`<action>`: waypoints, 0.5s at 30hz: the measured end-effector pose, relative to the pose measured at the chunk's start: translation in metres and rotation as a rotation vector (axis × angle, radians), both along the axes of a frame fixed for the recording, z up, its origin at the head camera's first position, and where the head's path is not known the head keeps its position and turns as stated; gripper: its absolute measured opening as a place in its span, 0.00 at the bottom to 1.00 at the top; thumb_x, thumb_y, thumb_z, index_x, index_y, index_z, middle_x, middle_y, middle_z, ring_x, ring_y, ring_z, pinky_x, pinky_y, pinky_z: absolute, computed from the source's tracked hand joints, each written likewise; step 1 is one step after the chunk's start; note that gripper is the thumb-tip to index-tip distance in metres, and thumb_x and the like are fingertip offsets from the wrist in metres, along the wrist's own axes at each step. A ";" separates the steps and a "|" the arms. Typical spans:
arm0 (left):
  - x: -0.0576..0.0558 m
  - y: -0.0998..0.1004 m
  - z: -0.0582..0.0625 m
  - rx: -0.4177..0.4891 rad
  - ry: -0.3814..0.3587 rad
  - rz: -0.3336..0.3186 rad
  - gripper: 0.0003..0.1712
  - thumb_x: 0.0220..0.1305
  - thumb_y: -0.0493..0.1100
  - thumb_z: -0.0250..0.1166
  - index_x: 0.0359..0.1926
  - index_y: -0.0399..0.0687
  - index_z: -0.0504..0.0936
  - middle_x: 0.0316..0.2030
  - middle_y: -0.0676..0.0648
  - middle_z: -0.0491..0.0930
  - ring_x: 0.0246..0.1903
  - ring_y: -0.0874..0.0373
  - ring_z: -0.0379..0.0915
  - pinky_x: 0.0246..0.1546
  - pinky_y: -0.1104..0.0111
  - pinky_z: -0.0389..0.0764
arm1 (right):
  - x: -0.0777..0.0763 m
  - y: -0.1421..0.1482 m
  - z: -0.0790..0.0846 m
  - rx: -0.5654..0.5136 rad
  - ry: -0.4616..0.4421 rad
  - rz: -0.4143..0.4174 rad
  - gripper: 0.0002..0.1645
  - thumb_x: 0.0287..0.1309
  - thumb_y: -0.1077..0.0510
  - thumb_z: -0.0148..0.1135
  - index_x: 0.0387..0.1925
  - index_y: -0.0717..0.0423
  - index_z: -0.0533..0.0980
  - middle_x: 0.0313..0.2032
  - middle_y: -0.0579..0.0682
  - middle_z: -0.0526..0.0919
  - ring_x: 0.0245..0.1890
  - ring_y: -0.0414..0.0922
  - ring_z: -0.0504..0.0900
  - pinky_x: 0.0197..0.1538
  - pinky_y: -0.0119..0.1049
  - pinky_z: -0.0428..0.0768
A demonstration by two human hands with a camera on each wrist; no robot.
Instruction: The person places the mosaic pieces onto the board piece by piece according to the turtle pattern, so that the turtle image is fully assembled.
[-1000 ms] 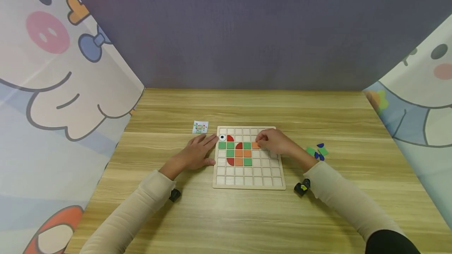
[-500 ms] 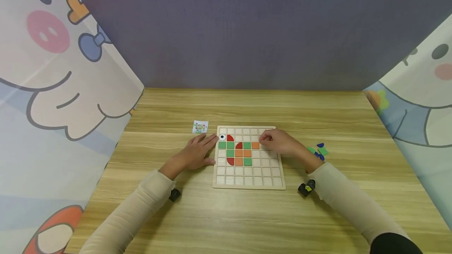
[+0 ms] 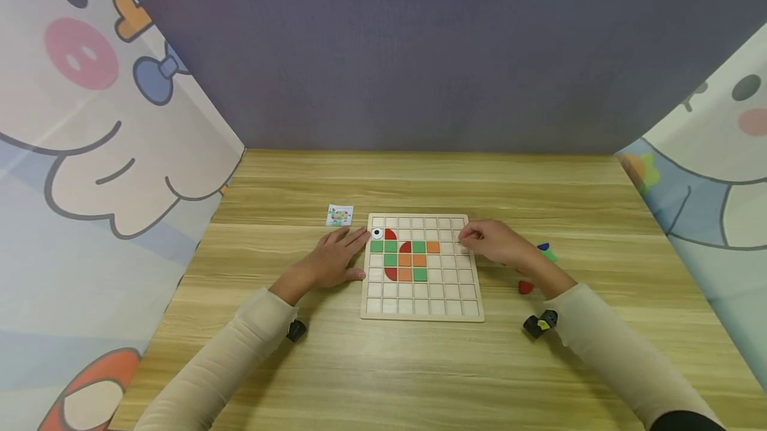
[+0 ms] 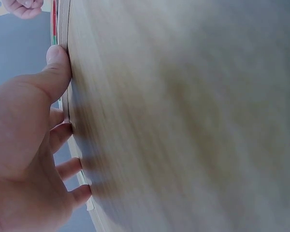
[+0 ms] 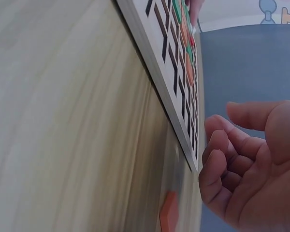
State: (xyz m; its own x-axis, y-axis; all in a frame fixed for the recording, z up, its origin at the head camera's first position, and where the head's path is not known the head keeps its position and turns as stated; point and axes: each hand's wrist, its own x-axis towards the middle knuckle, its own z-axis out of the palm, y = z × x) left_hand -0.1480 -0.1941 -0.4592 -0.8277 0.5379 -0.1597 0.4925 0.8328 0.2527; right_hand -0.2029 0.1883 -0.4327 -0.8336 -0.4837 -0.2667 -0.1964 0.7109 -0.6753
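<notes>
A pale wooden grid board (image 3: 443, 298) lies flat on the table. Colored tiles fill some of its cells: green, red and orange pieces, plus a white eye tile (image 3: 377, 234) at the upper left. The last orange tile (image 3: 433, 247) sits at the right end of the row. My left hand (image 3: 332, 259) is spread flat beside the board, its fingertips and thumb touching the left edge. Over the right edge hovers my right hand (image 3: 494, 242); in the right wrist view its loosely curled fingers (image 5: 213, 174) and the thumb are apart with nothing between them.
Right of the board lie a red piece (image 3: 525, 287), a green piece (image 3: 549, 256) and a dark blue piece (image 3: 542, 246), partly covered by my right forearm. A small printed card (image 3: 339, 216) rests beyond the board's upper left corner. A grey wall (image 3: 431, 51) rises behind the table.
My right hand has let go of the orange tile, which stays in its cell, and moved right toward the board's edge. The red piece has come into view. My left hand has stayed put.
</notes>
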 end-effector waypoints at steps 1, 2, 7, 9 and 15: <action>0.000 0.000 0.000 0.000 0.001 0.000 0.50 0.69 0.63 0.62 0.80 0.43 0.54 0.80 0.41 0.55 0.76 0.31 0.52 0.70 0.34 0.59 | 0.001 0.003 0.000 -0.005 -0.005 -0.002 0.17 0.74 0.53 0.57 0.54 0.57 0.80 0.44 0.53 0.85 0.38 0.44 0.80 0.40 0.37 0.79; 0.000 0.000 0.000 0.000 0.002 0.000 0.50 0.69 0.63 0.62 0.80 0.43 0.54 0.80 0.41 0.55 0.76 0.31 0.52 0.70 0.34 0.59 | 0.001 0.006 0.001 -0.009 -0.016 -0.013 0.16 0.74 0.53 0.57 0.54 0.57 0.80 0.43 0.54 0.84 0.36 0.45 0.79 0.38 0.37 0.79; -0.001 0.000 -0.001 -0.006 -0.002 0.008 0.50 0.68 0.63 0.62 0.80 0.44 0.54 0.80 0.42 0.54 0.76 0.32 0.51 0.71 0.34 0.58 | 0.005 0.019 0.004 -0.010 -0.026 -0.043 0.15 0.74 0.53 0.57 0.52 0.57 0.81 0.40 0.54 0.84 0.32 0.47 0.79 0.34 0.37 0.77; -0.001 0.000 -0.002 -0.005 -0.007 0.010 0.50 0.68 0.63 0.62 0.81 0.45 0.54 0.80 0.42 0.54 0.76 0.32 0.50 0.71 0.34 0.58 | 0.007 0.023 0.005 -0.001 -0.016 -0.046 0.15 0.73 0.53 0.57 0.52 0.57 0.81 0.39 0.55 0.84 0.32 0.47 0.80 0.35 0.37 0.77; -0.002 -0.001 -0.003 -0.004 -0.012 0.007 0.50 0.69 0.64 0.62 0.81 0.45 0.53 0.80 0.42 0.53 0.77 0.32 0.50 0.71 0.34 0.57 | 0.011 0.038 0.011 0.014 -0.037 -0.059 0.17 0.74 0.51 0.56 0.54 0.56 0.80 0.36 0.56 0.84 0.18 0.43 0.75 0.23 0.36 0.75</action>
State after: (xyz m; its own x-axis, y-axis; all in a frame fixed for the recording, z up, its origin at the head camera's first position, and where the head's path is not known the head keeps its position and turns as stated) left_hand -0.1498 -0.1946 -0.4619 -0.8293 0.5316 -0.1721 0.4836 0.8372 0.2552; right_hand -0.1924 0.2260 -0.4222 -0.8498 -0.4305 -0.3043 -0.1291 0.7296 -0.6715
